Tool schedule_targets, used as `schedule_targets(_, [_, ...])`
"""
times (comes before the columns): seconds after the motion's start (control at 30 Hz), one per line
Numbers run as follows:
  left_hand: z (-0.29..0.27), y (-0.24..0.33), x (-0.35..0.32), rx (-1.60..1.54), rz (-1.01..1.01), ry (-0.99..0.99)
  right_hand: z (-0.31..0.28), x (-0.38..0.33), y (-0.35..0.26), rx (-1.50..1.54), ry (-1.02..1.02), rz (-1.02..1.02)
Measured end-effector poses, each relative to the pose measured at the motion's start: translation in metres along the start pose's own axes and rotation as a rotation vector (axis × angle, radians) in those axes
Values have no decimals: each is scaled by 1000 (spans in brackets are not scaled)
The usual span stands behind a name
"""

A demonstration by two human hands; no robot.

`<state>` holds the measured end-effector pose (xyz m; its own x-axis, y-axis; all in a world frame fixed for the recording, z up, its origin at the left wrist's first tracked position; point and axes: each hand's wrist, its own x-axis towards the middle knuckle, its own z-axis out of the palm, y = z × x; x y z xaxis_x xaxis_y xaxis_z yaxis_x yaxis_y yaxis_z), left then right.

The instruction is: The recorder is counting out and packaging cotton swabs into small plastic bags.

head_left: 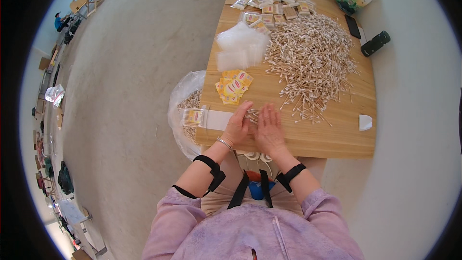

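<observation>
Near the table's front edge, a small bunch of cotton swabs (252,114) lies between my two hands. My left hand (237,123) curls around the swabs' left side, its fingers closed on them. My right hand (269,130) is held flat against the other side with its fingers stretched out. Left of my left hand is a white strip (219,120), partly hidden by that hand. At its far end sits a clear packet of cotton swabs (193,117) with a yellow label. Yellow printed cards (233,87) lie in a loose heap just beyond my left hand.
A large pile of loose swabs (313,62) covers the table's right side. Clear plastic sleeves (243,43) and filled packets (274,7) lie farther back. A plastic bag of swabs (180,89) hangs by the left edge. A black bottle (375,44) and phone (352,26) are near the wall.
</observation>
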<state>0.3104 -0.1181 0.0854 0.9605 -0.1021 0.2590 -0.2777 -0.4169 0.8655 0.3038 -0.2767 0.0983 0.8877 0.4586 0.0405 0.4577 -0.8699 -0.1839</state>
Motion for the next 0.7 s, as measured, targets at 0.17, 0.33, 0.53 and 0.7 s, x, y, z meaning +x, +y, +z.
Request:
schedule_targets(0.17, [6, -3, -1, -267, -235, 73, -6, -16, -15, 36, -141, -10])
schedule_targets(0.33, [10, -14, -1, -415, -252, 145, -6, 4, -6, -102, -165, -20])
schedule_targets(0.53, [13, -12, 0, -405, -236, 190, -6, 14, 13, -120, -12, -72])
schedule_targets(0.7, [11, -8, -2, -370, -246, 201, -25, -8, 12, 18, 212, 41])
